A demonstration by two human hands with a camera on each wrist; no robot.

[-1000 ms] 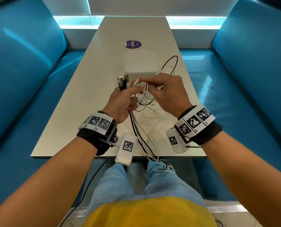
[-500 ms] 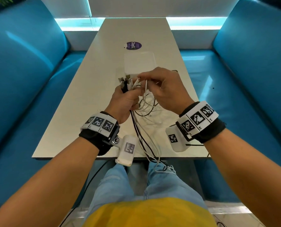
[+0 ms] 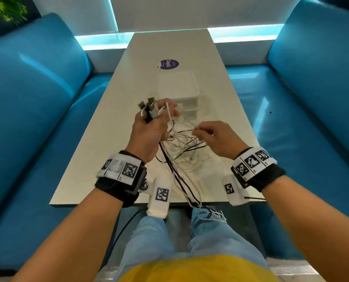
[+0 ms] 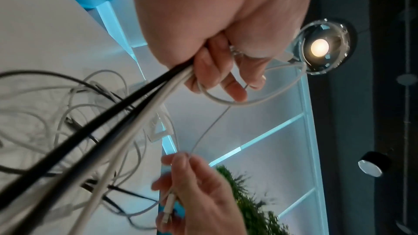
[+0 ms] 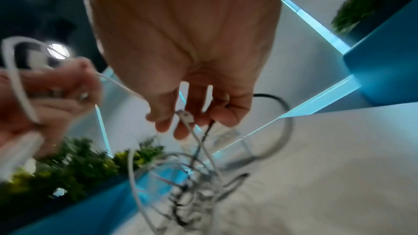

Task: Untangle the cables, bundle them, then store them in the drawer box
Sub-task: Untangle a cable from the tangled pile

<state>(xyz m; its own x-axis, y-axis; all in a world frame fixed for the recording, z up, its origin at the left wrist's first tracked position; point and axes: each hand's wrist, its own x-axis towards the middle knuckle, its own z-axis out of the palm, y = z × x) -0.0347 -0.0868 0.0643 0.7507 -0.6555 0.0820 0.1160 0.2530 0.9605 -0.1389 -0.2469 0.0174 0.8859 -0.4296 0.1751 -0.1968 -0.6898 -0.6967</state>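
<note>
My left hand [image 3: 155,121] is raised above the table and grips a bunch of black and white cables, with their USB plugs [image 3: 147,106] sticking up from the fist. A loose tangle of cables [image 3: 181,147] lies on the table under both hands, and some strands hang over the near edge. To the right, my right hand [image 3: 201,132] pinches a thin white cable that runs to the left hand. In the left wrist view a white plug [image 4: 168,208] lies in the right hand [image 4: 187,165]. The white drawer box [image 3: 177,88] stands just behind the hands, drawers shut.
The white table [image 3: 100,159] runs away from me between two blue benches [image 3: 37,119] [image 3: 312,98]. A purple round sticker [image 3: 169,64] lies beyond the box. My knees are under the near edge, where cables dangle [image 3: 198,202].
My right hand has left the plugs at the left fist and moved down and to the right, drawing a thin white cable out. The left hand keeps its grip.
</note>
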